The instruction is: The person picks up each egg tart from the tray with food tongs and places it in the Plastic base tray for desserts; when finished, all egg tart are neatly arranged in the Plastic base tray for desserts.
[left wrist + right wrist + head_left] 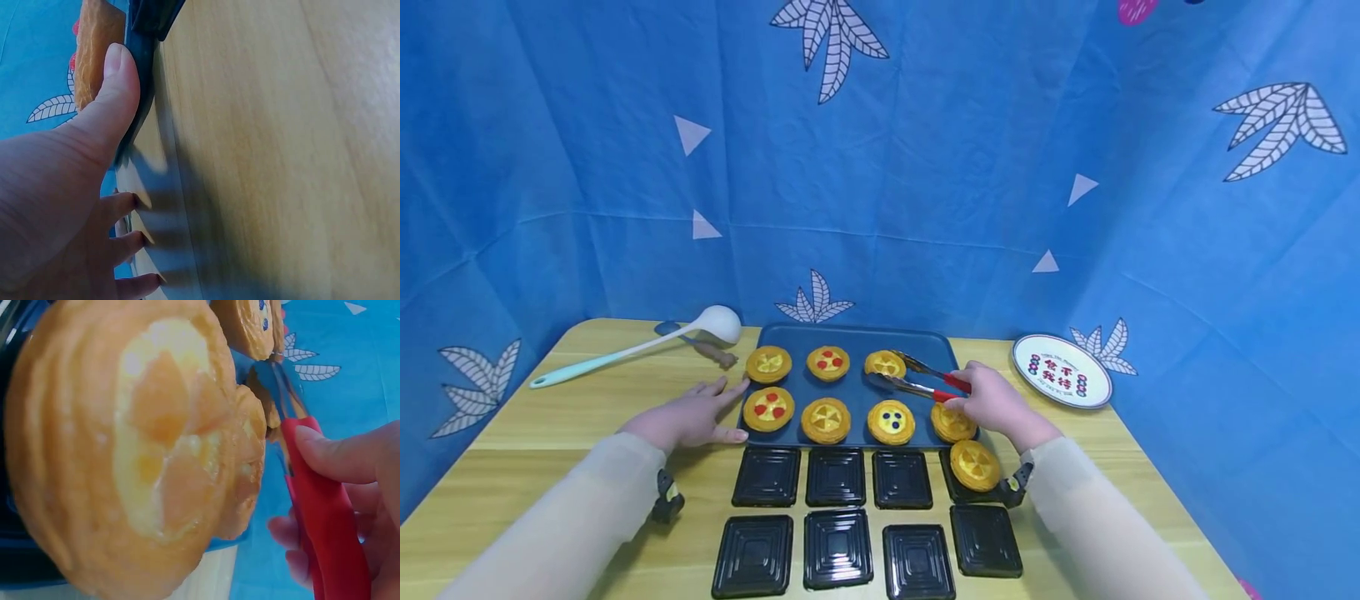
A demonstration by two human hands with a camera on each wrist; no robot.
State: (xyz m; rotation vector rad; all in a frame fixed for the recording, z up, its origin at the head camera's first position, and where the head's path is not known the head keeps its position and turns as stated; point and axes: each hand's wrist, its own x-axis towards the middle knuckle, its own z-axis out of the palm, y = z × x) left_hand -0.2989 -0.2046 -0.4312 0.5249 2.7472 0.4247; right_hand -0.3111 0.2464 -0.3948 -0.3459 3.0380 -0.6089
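Note:
A blue baking tray [850,336] holds several egg tarts in two rows. My left hand [700,414] lies at the tray's left edge, fingers spread on the table; in the left wrist view the thumb [119,87] touches the tray rim beside a tart. With my right hand [996,402] I grip red-handled metal tongs [913,387] over the tray's right side. Their arms stand apart around a back-row tart [885,363], though contact is unclear. Close to the right wrist, another tart [975,465] sits on a black square holder; it looms large in the right wrist view.
Black square plastic holders [838,548] stand in two rows before the tray. To the left lie a white ladle [718,323] with a pale green handle and a brown-handled utensil [711,352]. A white oval plate [1062,372] with red lettering sits at the right.

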